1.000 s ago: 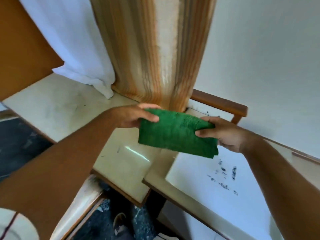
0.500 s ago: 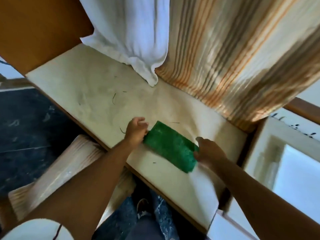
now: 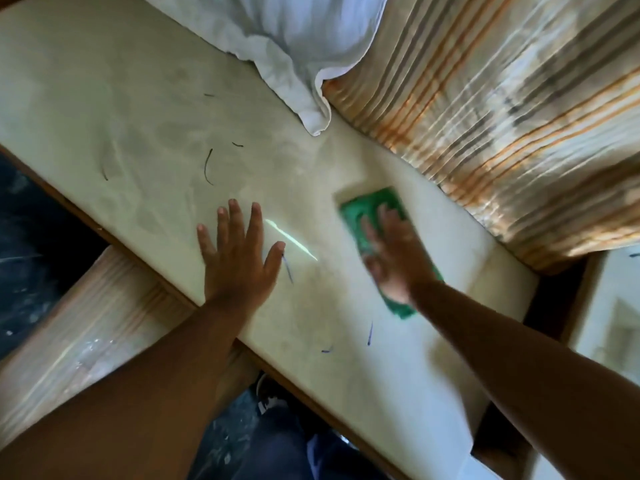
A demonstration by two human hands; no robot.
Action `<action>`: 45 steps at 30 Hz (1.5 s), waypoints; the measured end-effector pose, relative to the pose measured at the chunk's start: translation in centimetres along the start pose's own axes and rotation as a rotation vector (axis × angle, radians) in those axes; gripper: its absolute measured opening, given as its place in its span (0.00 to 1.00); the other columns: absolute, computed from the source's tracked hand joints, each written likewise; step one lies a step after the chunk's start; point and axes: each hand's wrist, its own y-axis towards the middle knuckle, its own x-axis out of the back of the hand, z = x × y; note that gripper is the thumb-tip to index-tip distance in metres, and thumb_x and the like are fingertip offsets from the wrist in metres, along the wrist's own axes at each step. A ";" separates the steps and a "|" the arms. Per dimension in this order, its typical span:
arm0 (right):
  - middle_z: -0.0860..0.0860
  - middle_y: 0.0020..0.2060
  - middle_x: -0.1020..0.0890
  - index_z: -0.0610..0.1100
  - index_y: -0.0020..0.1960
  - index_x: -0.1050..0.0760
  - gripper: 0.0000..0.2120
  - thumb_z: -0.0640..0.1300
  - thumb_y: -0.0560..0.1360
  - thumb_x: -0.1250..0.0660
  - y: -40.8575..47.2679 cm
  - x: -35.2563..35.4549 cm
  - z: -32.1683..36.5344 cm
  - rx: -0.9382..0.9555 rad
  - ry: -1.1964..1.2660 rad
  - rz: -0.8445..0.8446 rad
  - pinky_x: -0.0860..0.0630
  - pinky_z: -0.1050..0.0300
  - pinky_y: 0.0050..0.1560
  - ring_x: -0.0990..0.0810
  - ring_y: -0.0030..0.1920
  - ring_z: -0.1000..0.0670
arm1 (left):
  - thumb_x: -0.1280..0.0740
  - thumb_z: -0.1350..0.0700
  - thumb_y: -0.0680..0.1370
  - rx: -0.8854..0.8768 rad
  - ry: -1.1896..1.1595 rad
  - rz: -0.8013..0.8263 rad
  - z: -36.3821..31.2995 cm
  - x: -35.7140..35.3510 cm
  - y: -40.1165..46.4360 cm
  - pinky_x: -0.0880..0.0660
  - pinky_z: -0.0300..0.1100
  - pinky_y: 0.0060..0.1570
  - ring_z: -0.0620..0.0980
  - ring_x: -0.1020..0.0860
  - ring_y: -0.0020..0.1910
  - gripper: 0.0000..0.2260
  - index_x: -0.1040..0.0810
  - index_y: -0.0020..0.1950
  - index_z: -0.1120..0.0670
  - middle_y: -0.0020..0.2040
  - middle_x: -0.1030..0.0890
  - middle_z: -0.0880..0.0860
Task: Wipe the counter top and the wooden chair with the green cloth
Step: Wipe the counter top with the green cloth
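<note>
The green cloth [image 3: 360,213] lies flat on the pale counter top [image 3: 138,133], right of centre. My right hand [image 3: 394,258] presses flat on top of it, fingers spread, and hides its middle; the hand and cloth are blurred. My left hand [image 3: 237,258] rests palm down on the bare counter, fingers apart, holding nothing, a hand's width left of the cloth. A pale wooden chair [image 3: 86,327] stands below the counter's front edge at lower left. Thin dark strands and blue marks lie on the counter.
A white curtain [image 3: 294,46] and a striped orange-grey curtain [image 3: 502,116] hang onto the counter's back edge. A cream surface [image 3: 613,323] sits at the right. Dark floor [image 3: 31,237] shows at left and below.
Both hands held the cloth in the air, then brought it down onto the counter. My left hand has let go and lies flat; my right hand now presses the cloth alone.
</note>
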 end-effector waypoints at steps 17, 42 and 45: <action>0.38 0.77 0.41 0.43 0.78 0.45 0.28 0.53 0.82 0.51 4.5 2.2 -2.4 0.000 -0.007 -0.004 0.46 0.45 0.75 0.41 0.76 0.38 | 0.54 0.39 0.82 0.034 0.072 0.050 -0.2 0.3 0.2 0.58 0.61 0.76 0.59 0.50 0.81 0.31 0.50 0.82 0.51 0.82 0.48 0.62; 0.47 0.69 0.31 0.56 0.73 0.37 0.21 0.53 0.80 0.47 -10.1 -1.0 4.2 0.042 0.357 -0.034 0.32 0.45 0.67 0.30 0.67 0.44 | 0.55 0.39 0.82 0.042 0.083 0.056 -0.3 0.4 0.3 0.53 0.62 0.76 0.61 0.47 0.80 0.31 0.47 0.82 0.52 0.81 0.46 0.62; 0.48 0.69 0.30 0.58 0.73 0.35 0.20 0.52 0.81 0.42 -4.9 -0.4 -0.2 -0.148 0.336 -0.147 0.30 0.49 0.65 0.29 0.67 0.43 | 0.55 0.39 0.82 0.046 0.067 0.050 -0.2 0.3 0.4 0.53 0.62 0.76 0.60 0.47 0.80 0.30 0.47 0.81 0.52 0.81 0.46 0.61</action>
